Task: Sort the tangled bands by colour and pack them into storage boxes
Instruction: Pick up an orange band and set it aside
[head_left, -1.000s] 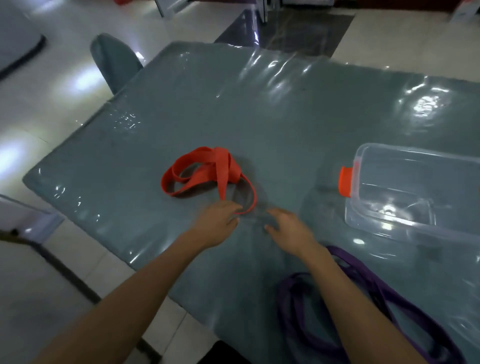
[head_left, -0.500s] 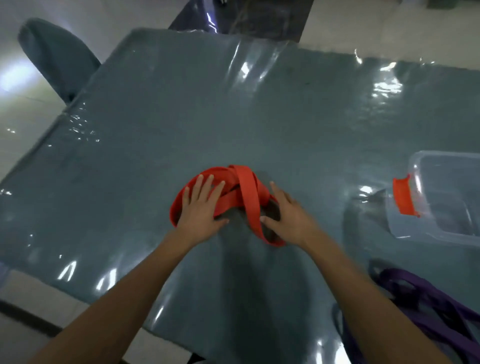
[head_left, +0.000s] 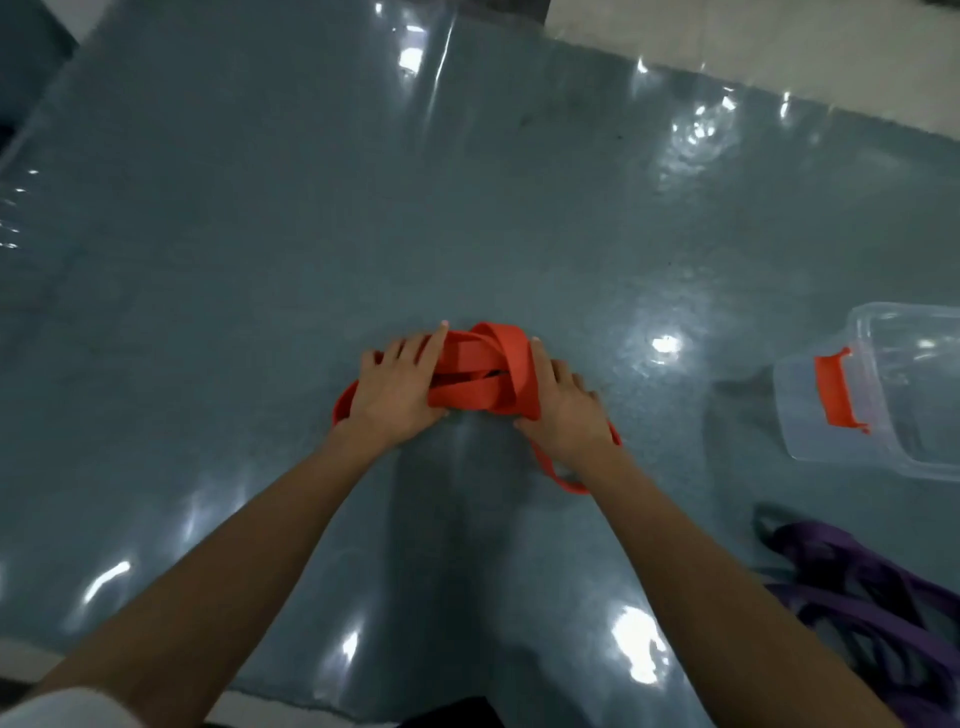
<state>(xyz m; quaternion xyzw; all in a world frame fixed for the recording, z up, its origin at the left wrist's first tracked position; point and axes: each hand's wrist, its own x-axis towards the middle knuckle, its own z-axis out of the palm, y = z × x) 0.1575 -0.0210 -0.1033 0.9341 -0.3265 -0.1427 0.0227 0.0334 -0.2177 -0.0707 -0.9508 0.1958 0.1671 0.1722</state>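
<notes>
A bundle of orange bands (head_left: 480, 376) lies on the grey-blue table (head_left: 467, 208), squeezed between both hands. My left hand (head_left: 397, 387) lies flat over its left side with fingers extended, and an orange loop shows under the wrist. My right hand (head_left: 563, 405) presses against its right side, and a thin orange loop trails out below that wrist. A clear storage box (head_left: 883, 395) with an orange latch (head_left: 834, 387) stands at the right edge, with nothing visible inside. A heap of purple bands (head_left: 862, 597) lies at the lower right.
A shiny plastic sheet covers the table and reflects lights. The table's near edge runs along the bottom of the view, its far edge at the top right against a pale tiled floor (head_left: 779, 41).
Both hands have closed in on the orange bands and pushed them into a tighter bundle. The camera has come closer and tilted further down.
</notes>
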